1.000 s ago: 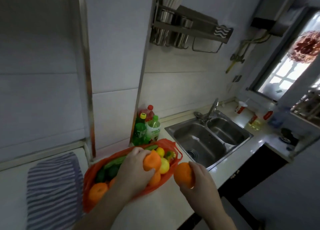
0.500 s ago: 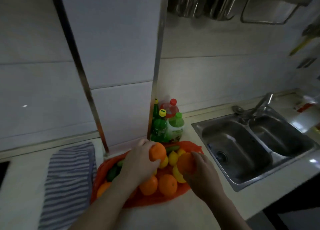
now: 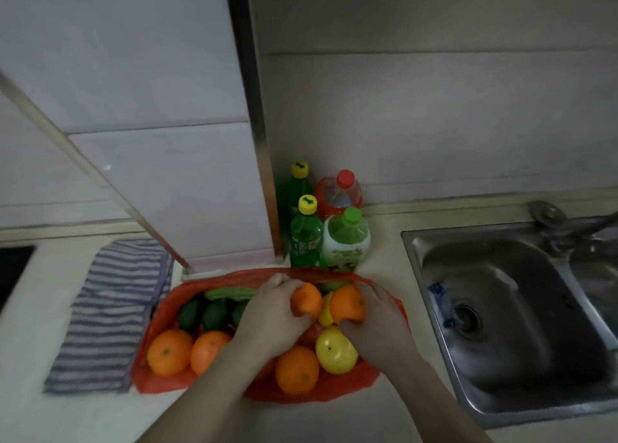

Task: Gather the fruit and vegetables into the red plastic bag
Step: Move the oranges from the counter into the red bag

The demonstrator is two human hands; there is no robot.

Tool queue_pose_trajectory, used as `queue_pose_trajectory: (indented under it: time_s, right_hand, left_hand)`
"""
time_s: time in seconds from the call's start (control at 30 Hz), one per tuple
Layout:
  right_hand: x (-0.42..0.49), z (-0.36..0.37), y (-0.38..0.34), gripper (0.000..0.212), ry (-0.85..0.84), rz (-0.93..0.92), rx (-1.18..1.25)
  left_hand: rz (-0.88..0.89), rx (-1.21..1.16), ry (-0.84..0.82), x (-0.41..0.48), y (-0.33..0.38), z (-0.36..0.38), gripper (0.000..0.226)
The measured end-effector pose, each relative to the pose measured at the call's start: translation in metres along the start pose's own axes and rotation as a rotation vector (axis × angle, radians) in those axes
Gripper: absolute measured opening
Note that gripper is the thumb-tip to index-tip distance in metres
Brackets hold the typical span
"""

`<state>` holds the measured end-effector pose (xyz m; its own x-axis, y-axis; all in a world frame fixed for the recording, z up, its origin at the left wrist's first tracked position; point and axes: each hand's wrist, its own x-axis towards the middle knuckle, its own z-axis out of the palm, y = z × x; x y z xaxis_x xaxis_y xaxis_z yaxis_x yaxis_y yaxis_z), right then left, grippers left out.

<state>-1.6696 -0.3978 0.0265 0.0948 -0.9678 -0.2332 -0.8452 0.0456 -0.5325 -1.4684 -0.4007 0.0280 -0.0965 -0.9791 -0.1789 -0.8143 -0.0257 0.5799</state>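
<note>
The red plastic bag [image 3: 157,380] lies spread open on the counter with fruit and vegetables on it. My left hand [image 3: 271,315] grips an orange [image 3: 306,299] over the bag's far middle. Close beside it, my right hand [image 3: 378,322] grips a second orange [image 3: 346,304]. Below the hands lie three more oranges [image 3: 169,352], a yellow fruit [image 3: 334,350] and a smaller yellow one between the held oranges. Dark green avocados [image 3: 214,314] and a pale green vegetable [image 3: 230,293] lie at the bag's back left.
Several bottles [image 3: 346,238] stand in the corner just behind the bag. A striped cloth [image 3: 110,312] lies left of the bag. A steel sink [image 3: 511,312] with a tap fills the right. A white cabinet side with a metal strip [image 3: 261,161] rises behind.
My view has tilted down and moved closer. My right hand has carried its orange left, from beside the bag to over it, next to the orange in my left hand.
</note>
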Motion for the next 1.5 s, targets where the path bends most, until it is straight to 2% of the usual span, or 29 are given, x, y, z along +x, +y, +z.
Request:
queue_pose_trajectory:
  time_s: [0.23, 0.53, 1.13, 1.5]
  right_hand:
    - [0.036, 0.004, 0.014, 0.071, -0.021, -0.073, -0.007]
    - [0.049, 0.015, 0.016, 0.073, -0.005, -0.093, -0.038]
    - [0.030, 0.004, 0.009, 0.075, 0.034, -0.115, -0.111]
    - [-0.010, -0.025, -0.003, 0.068, 0.128, -0.193, -0.134]
  left_hand:
    - [-0.069, 0.001, 0.027, 0.027, -0.003, 0.013, 0.059]
    - [-0.028, -0.012, 0.028, 0.036, -0.009, 0.018, 0.059]
    - [0.053, 0.053, -0.001, 0.026, -0.004, 0.006, 0.064]
    - [0.082, 0.144, 0.105, -0.014, 0.019, -0.012, 0.064]
